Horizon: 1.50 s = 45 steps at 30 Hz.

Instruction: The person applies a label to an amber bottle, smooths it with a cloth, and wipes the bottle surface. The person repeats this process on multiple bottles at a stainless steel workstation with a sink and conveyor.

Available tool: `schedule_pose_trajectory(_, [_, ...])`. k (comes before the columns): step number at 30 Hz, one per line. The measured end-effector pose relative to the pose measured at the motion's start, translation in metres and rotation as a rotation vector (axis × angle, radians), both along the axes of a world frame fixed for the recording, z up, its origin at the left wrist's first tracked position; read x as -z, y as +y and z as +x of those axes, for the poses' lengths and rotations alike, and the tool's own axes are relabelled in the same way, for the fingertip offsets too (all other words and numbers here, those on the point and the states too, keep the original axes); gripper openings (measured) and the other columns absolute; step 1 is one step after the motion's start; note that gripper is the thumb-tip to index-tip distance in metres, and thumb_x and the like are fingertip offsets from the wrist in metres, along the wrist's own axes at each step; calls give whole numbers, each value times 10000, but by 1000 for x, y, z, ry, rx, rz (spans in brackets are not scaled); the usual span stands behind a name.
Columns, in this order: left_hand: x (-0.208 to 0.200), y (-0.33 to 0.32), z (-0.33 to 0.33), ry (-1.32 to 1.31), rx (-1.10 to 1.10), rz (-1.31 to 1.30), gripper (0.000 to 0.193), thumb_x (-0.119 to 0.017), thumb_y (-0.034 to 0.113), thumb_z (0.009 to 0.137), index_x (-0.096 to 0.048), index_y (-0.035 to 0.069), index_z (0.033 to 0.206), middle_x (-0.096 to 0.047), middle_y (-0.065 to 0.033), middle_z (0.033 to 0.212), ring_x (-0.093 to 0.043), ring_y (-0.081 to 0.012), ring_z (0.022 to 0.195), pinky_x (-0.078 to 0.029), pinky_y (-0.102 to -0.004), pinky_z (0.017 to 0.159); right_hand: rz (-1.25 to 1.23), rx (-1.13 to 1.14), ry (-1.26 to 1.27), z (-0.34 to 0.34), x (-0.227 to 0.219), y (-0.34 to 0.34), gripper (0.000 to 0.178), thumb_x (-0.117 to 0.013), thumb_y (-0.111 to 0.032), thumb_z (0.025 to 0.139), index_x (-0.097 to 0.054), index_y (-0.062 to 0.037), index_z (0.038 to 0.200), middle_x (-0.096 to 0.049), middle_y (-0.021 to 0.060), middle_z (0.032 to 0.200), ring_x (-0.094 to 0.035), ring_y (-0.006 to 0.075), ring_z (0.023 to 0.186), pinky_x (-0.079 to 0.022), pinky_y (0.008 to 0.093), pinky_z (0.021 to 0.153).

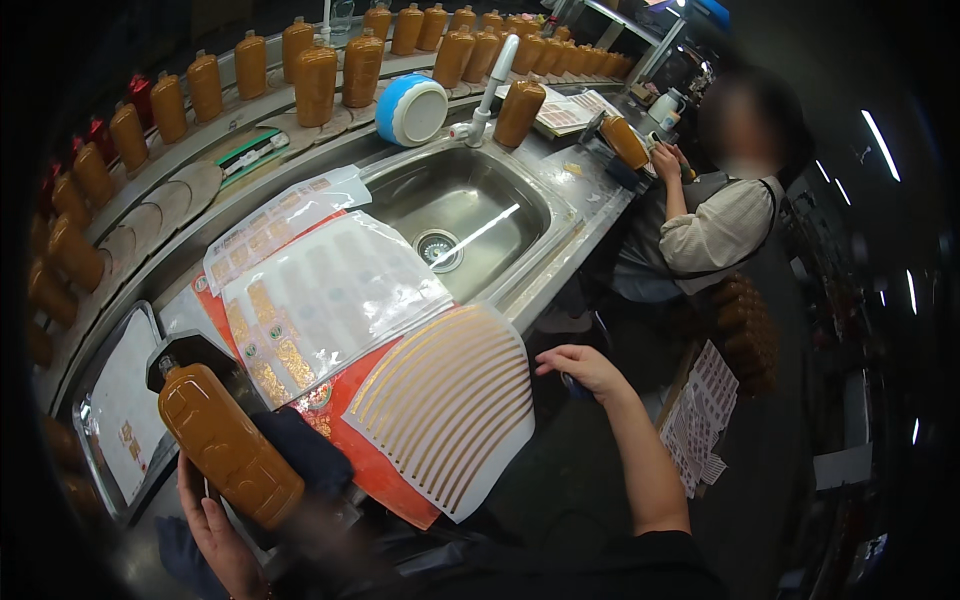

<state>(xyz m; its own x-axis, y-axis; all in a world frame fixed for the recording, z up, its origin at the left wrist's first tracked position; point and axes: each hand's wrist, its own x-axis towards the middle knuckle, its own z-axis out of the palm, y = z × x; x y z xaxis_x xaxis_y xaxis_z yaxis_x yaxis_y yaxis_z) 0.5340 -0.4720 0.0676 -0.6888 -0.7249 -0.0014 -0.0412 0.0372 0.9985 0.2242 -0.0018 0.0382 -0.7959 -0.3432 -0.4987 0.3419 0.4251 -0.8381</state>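
My left hand (215,525) grips a brown bottle (228,442) with a black cap, lying tilted over a dark cloth (305,450) at the counter's near edge. My right hand (580,365) hovers with fingers apart just off the right edge of a white sheet of curved gold strip labels (450,400); whether it pinches something small I cannot tell. Clear backing sheets with gold stickers (330,295) lie on a red sheet (385,470) beside the strips.
A steel sink (455,215) with a white tap (490,85) lies beyond. Several brown bottles (320,80) ride a curved conveyor behind. A metal tray (125,410) sits left. Another person (715,220) works at the far right with a bottle (625,140).
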Motion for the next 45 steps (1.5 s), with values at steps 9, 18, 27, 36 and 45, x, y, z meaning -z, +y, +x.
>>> schedule_pose_trajectory(9, [-21, 10, 18, 18, 20, -3, 534, -380, 300, 1112, -356, 6, 1557, -397, -153, 1594, -364, -274, 1490, -247, -419, 1249, -202, 160, -339, 46, 9, -11, 268, -641, -343, 1022, -665, -76, 1008, -545, -40, 644, -444, 49, 434, -358, 217, 397])
schedule_pose_trajectory(18, [-18, 14, 35, 20, -11, 3, 517, -386, 298, 1110, -401, -7, 1527, -419, -162, 1578, -364, -275, 1490, -245, -439, 1258, -219, 207, -306, 48, -25, 6, 200, -733, -261, 959, -633, -90, 984, -532, -53, 612, -478, 50, 445, -365, 214, 403])
schedule_pose_trajectory(27, [-9, 15, 39, 36, 21, -15, 510, -388, 298, 1109, -421, -16, 1510, -444, -175, 1557, -370, -274, 1486, -244, -442, 1260, -104, 163, -187, 48, -22, 10, 193, -787, -218, 911, -721, -52, 982, -672, -28, 813, -583, 45, 678, -464, 213, 618])
schedule_pose_trajectory(36, [-11, 22, 42, 46, 29, -14, 487, -378, 269, 1113, -434, -32, 1491, -454, -176, 1547, -372, -267, 1486, -247, -439, 1260, 26, 135, 51, 56, -19, 12, 221, -769, -186, 920, -741, -10, 1051, -707, -12, 905, -604, 42, 788, -471, 208, 732])
schedule_pose_trajectory(45, [-5, 20, 48, 48, 23, 26, 479, -382, 209, 1106, -399, -73, 1493, -424, -199, 1561, -350, -278, 1497, -229, -449, 1262, -65, 302, -88, 60, -21, 7, 225, -775, -166, 912, -726, 4, 1053, -727, 35, 988, -649, 91, 884, -489, 223, 824])
